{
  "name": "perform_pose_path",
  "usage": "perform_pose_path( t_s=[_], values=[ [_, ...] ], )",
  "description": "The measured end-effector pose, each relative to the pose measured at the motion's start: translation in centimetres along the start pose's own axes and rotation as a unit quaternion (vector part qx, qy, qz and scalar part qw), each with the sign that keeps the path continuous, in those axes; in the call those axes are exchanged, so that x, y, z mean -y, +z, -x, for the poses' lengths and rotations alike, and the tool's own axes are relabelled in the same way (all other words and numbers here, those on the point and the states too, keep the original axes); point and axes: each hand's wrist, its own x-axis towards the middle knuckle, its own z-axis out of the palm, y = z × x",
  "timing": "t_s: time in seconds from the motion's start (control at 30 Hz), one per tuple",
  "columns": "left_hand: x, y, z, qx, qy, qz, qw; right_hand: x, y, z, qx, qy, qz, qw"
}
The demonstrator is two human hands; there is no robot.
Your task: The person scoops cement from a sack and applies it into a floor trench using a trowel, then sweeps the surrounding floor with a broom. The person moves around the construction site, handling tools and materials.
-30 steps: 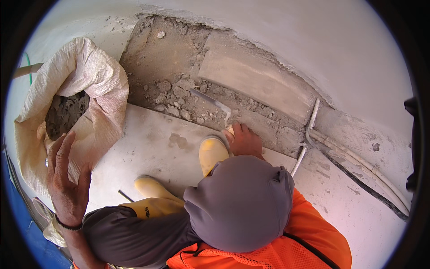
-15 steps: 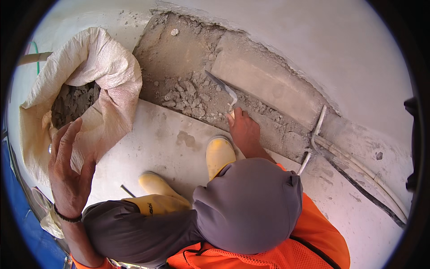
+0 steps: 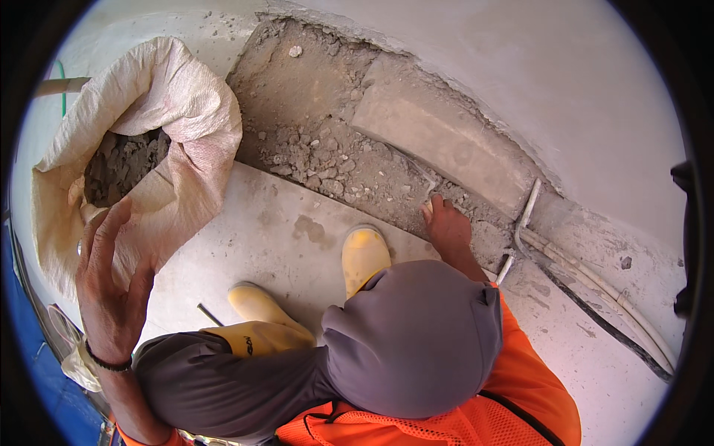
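Observation:
My right hand [image 3: 449,229] is closed around the handle of a small trowel [image 3: 429,179]. Its blade, hard to make out against the dust, lies low in the grey rubble [image 3: 327,160] beside a raised flat slab [image 3: 439,130]. On the left, a white woven sack [image 3: 197,119] stands with its mouth rolled back, holding broken grey chunks [image 3: 126,163]. In front of its near side is my left hand [image 3: 111,286], fingers spread and slightly curved, holding nothing. Whether the fingertips touch the sack I cannot tell.
Pale wall [image 3: 565,82] with a broken lower edge borders the rubble strip. Light pipes [image 3: 595,271] and a black cable [image 3: 610,323] run along the right. My yellow boots [image 3: 365,256] stand on pale flooring [image 3: 260,201]. Blue sheeting [image 3: 52,372] lies at lower left.
My right hand has moved right and slightly nearer with the trowel, drawing it along the slab's edge through the rubble. My left hand has stayed by the sack.

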Motion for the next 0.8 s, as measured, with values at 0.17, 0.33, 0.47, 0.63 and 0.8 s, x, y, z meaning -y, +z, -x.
perform_pose_path(
  t_s=[0.17,0.33,0.47,0.63,0.8],
  values=[
    [-0.2,0.2,-0.4,0.003,0.011,0.014,1.0,4.6,0.6,0.6,0.053,-0.031,-0.058,0.996],
    [0.1,0.0,0.5,-0.015,-0.005,0.0,1.0,5.3,-0.4,2.4,0.021,-0.094,-0.145,0.985],
    [1.0,-0.4,1.1,-0.018,-0.003,-0.022,1.0,0.9,-2.0,1.0,0.018,0.026,-0.107,0.994],
    [1.3,0.1,0.6,-0.031,0.023,-0.091,0.995,3.5,-1.7,-3.5,0.08,-0.044,-0.163,0.982],
    [1.1,0.6,0.3,0.003,0.022,-0.144,0.989,8.3,-2.5,-7.9,0.069,-0.136,-0.164,0.975]
  ],
)
